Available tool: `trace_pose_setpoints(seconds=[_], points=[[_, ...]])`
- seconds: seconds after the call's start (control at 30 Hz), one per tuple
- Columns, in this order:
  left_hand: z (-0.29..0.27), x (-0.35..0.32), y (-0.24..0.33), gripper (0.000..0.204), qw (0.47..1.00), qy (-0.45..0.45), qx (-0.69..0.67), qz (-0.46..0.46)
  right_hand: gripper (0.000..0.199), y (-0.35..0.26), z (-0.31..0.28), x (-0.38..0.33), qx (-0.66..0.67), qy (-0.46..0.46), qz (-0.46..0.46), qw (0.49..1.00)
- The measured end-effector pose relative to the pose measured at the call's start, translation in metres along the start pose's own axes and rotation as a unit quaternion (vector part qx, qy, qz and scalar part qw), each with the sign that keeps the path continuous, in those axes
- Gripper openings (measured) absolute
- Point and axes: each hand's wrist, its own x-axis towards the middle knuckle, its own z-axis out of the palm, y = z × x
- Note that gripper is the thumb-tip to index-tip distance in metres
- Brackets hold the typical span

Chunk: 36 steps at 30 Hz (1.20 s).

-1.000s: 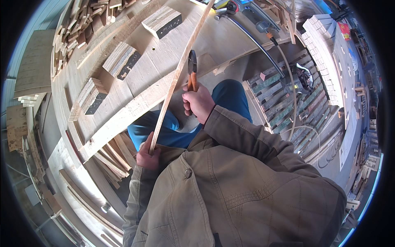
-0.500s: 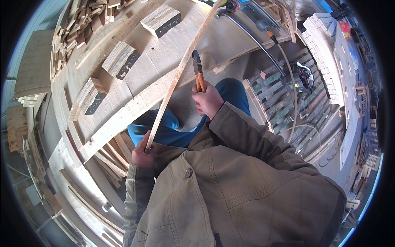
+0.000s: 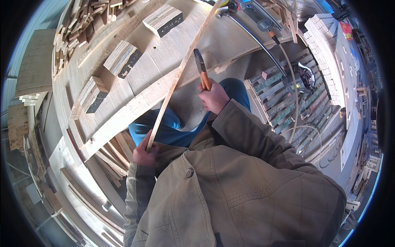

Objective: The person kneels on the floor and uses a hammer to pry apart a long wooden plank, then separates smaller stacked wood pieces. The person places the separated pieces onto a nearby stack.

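Note:
Low in front of me, my left hand is closed around the near end of a long, thin wooden strip. The strip slants up and away to the right, crossing over the edge of the wooden worktable. My right hand grips the orange handles of a pair of pliers. Their dark head points upward, just right of the strip and apart from it as far as I can tell. Beyond, on the table, sit three stacked-plywood blocks, the nearest block having a dark end face.
Loose wooden offcuts are heaped at the far left. To the right lies a slatted pallet, with a hose running past it. A curved metal bar juts over the table's right end. Long boards lie at the lower left.
My right hand has shifted slightly to the right, and the pliers have turned a little, head leaning left. The left hand keeps its hold on the strip.

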Motion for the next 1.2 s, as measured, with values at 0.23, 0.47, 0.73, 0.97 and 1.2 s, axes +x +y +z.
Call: trace_pose_setpoints(seconds=[0.23,0.47,0.73,0.97,1.2], points=[[-0.012,0.009,-0.027,0.053,0.993,-0.08,-0.038,-0.077,0.018,0.032,-0.043,-0.005,-0.224,0.038,-0.129,0.965],[-0.007,0.014,-0.03,0.062,0.994,-0.094,-0.045,-0.016,0.02,0.033,-0.048,-0.006,-0.133,-0.022,-0.046,0.99],[-0.005,0.013,-0.031,0.064,0.995,-0.088,-0.045,-0.017,0.02,0.037,-0.048,-0.004,-0.22,-0.03,-0.112,0.969],[-0.005,0.013,-0.032,0.066,0.995,-0.086,-0.048,-0.019,0.034,0.032,-0.046,-0.019,-0.439,-0.004,-0.134,0.888],[-0.004,0.013,-0.033,0.068,0.995,-0.085,-0.053,-0.027,0.033,0.03,-0.048,-0.018,-0.428,-0.026,-0.151,0.891]])
